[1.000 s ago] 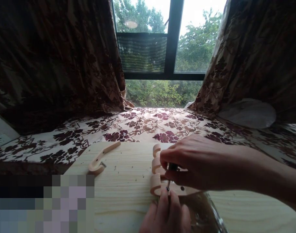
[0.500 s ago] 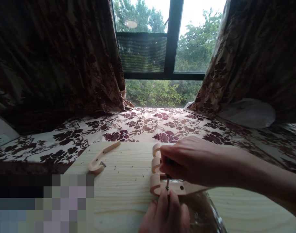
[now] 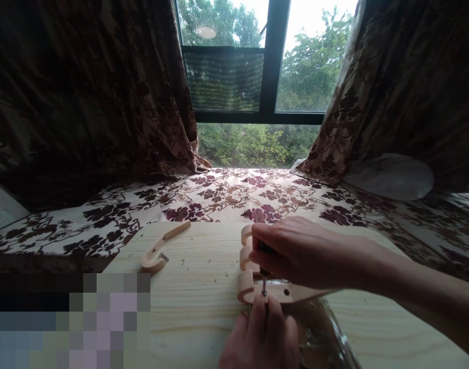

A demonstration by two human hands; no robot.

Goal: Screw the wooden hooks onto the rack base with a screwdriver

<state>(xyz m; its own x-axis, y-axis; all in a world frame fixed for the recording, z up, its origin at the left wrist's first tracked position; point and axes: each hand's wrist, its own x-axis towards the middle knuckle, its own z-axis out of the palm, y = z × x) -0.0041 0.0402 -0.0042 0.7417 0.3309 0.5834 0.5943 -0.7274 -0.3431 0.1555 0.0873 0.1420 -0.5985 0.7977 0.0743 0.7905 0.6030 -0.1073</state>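
Our right grip clasps the screwdriver, screw at 6 o'clock. Left grip is nearer; can't tell if pinching.

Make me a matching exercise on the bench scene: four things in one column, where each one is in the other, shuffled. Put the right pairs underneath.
Things
1. Left hand
2. Right hand
3. Lone curved wooden piece
4. Floral cloth

Places
A. Between the wooden board and the window
B. Closed around the dark handle of the screwdriver
C. On the left part of the board, apart from the row of curved pieces
D. Fingertips close to the screwdriver's lower end

Right pairs: 1-D, 2-B, 3-C, 4-A
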